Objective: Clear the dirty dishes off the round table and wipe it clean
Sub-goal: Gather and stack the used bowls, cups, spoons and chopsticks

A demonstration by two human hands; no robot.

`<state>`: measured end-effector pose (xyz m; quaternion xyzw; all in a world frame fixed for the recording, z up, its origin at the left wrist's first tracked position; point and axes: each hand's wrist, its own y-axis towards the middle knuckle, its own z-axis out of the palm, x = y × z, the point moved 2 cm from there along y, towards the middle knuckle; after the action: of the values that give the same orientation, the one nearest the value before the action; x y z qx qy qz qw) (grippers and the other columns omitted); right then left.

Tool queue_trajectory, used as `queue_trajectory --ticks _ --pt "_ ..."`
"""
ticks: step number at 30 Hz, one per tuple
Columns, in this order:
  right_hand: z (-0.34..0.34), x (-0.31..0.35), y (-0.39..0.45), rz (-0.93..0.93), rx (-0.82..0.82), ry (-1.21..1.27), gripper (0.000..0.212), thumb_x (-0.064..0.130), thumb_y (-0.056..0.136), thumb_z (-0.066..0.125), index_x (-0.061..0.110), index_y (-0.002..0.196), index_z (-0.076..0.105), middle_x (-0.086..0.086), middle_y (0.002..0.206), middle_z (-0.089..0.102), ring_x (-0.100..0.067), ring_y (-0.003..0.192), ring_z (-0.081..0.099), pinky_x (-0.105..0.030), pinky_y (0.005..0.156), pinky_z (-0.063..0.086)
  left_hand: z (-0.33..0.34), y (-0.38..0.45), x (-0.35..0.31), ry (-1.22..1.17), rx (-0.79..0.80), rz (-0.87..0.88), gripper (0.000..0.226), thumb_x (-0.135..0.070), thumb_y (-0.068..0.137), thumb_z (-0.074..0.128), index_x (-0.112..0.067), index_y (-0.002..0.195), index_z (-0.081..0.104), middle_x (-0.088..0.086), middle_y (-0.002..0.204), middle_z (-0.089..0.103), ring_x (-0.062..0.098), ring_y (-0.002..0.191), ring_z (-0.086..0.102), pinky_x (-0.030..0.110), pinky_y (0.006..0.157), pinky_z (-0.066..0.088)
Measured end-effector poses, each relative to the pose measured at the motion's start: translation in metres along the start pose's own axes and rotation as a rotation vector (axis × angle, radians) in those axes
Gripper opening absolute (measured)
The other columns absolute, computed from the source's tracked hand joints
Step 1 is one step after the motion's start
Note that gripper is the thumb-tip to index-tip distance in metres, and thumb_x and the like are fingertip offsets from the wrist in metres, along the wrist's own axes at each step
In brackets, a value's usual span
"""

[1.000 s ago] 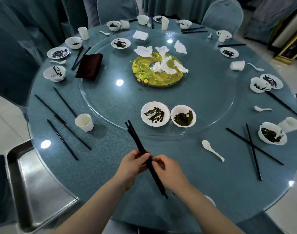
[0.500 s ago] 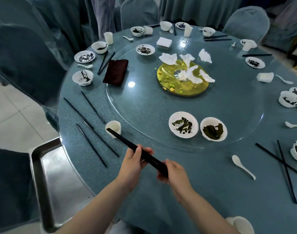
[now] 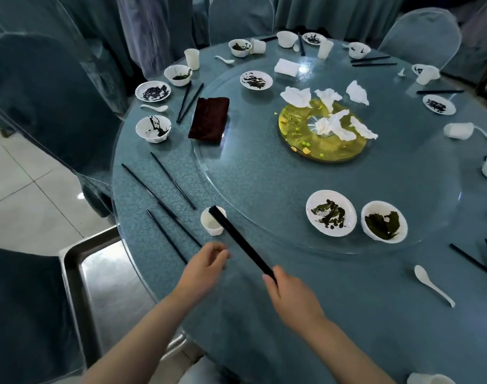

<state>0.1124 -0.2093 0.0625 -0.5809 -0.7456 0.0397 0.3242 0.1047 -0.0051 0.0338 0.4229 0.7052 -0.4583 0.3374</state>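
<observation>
A person stands at the round counter [image 3: 264,314], right hand [image 3: 292,297] gripping a bundle of black chopsticks [image 3: 238,239] by its near end, the far tips crossing a white cup [image 3: 212,225]. The left hand [image 3: 205,268], fingers loosely curled and holding nothing, hovers just near of that cup. Left of the cup, loose chopsticks [image 3: 156,194] lie scattered on the counter. Right of the cup, two dirty bowls [image 3: 331,213] sit on the glass turntable [image 3: 264,176]. A steel tray [image 3: 79,275] sits beyond the counter's edge, near-left of the cup.
</observation>
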Motion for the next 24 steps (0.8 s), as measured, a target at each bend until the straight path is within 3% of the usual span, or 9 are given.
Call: queue_trajectory --ticks 2,4,7,9,12,14,16,21,24 --pt "0.000 -0.005 0.004 0.038 -0.005 0.012 0.031 0.048 0.103 0.027 0.020 0.091 0.034 0.004 0.079 0.054 -0.030 0.078 0.058 -0.039 0.066 0.044 -0.031 0.015 0.016 0.313 -0.057 0.106 0.015 -0.016 0.094 0.055 -0.029 0.099 0.060 -0.009 0.101 0.069 0.013 0.094 0.062 0.031 0.085 0.047" --pt "0.001 -0.008 0.008 0.068 -0.019 0.049 0.033 0.048 0.103 0.027 0.020 0.088 0.035 0.006 0.074 0.054 -0.023 0.069 0.053 -0.039 0.064 0.044 -0.056 0.033 0.032 0.686 -0.051 0.247 0.034 -0.008 0.091 0.051 -0.021 0.122 0.057 -0.001 0.125 0.059 0.022 0.117 0.053 0.035 0.098 0.040" --pt "0.002 -0.008 0.014 0.091 -0.045 0.070 0.034 0.049 0.102 0.029 0.020 0.086 0.036 0.005 0.071 0.053 -0.020 0.065 0.053 -0.038 0.059 0.042 -0.082 0.061 0.054 1.179 0.102 0.315 0.068 -0.005 0.088 0.048 -0.021 0.151 0.029 -0.004 0.157 0.026 0.024 0.143 0.027 0.038 0.112 0.028" --pt "0.004 -0.004 0.019 0.104 -0.045 0.073 0.034 0.049 0.102 0.029 0.021 0.084 0.035 0.005 0.070 0.053 -0.020 0.066 0.054 -0.036 0.056 0.038 -0.093 0.075 0.064 1.341 0.193 0.445 0.078 -0.007 0.078 0.061 -0.020 0.149 0.034 -0.003 0.155 0.033 0.023 0.140 0.036 0.039 0.110 0.034" --pt "0.005 0.003 0.024 0.099 -0.058 0.087 0.035 0.049 0.101 0.031 0.020 0.083 0.035 0.005 0.069 0.053 -0.021 0.066 0.055 -0.037 0.056 0.038 -0.098 0.089 0.065 1.448 0.198 0.645 0.058 -0.011 0.066 0.067 -0.021 0.123 0.064 -0.002 0.123 0.064 0.023 0.111 0.063 0.038 0.098 0.047" --pt "0.006 0.008 0.026 0.092 -0.063 0.102 0.035 0.049 0.101 0.031 0.019 0.084 0.037 0.004 0.068 0.053 -0.022 0.065 0.055 -0.038 0.058 0.040 -0.100 0.093 0.060 1.480 0.173 0.747 0.039 -0.012 0.074 0.053 -0.021 0.109 0.067 -0.002 0.106 0.066 0.023 0.100 0.065 0.037 0.099 0.041" --pt "0.007 0.012 0.028 0.087 -0.059 0.110 0.036 0.049 0.101 0.031 0.018 0.085 0.038 0.004 0.067 0.052 -0.023 0.065 0.055 -0.038 0.059 0.041 -0.104 0.094 0.058 1.502 0.176 0.796 0.031 -0.011 0.071 0.059 -0.020 0.100 0.065 -0.001 0.096 0.064 0.022 0.089 0.064 0.035 0.093 0.042" --pt "0.010 0.018 0.036 0.079 -0.063 0.117 0.035 0.048 0.101 0.033 0.019 0.082 0.037 0.004 0.066 0.050 -0.022 0.063 0.052 -0.040 0.061 0.043 -0.112 0.092 0.063 1.503 0.246 0.810 0.035 -0.010 0.057 0.074 -0.018 0.089 0.065 0.001 0.083 0.061 0.019 0.072 0.061 0.030 0.066 0.052" --pt "0.010 0.021 0.041 0.077 -0.059 0.127 0.035 0.048 0.101 0.033 0.019 0.081 0.037 0.003 0.065 0.051 -0.020 0.061 0.051 -0.041 0.061 0.043 -0.117 0.087 0.067 1.477 0.257 0.858 0.032 -0.012 0.061 0.067 -0.015 0.092 0.064 0.003 0.089 0.062 0.019 0.072 0.061 0.027 0.059 0.051"
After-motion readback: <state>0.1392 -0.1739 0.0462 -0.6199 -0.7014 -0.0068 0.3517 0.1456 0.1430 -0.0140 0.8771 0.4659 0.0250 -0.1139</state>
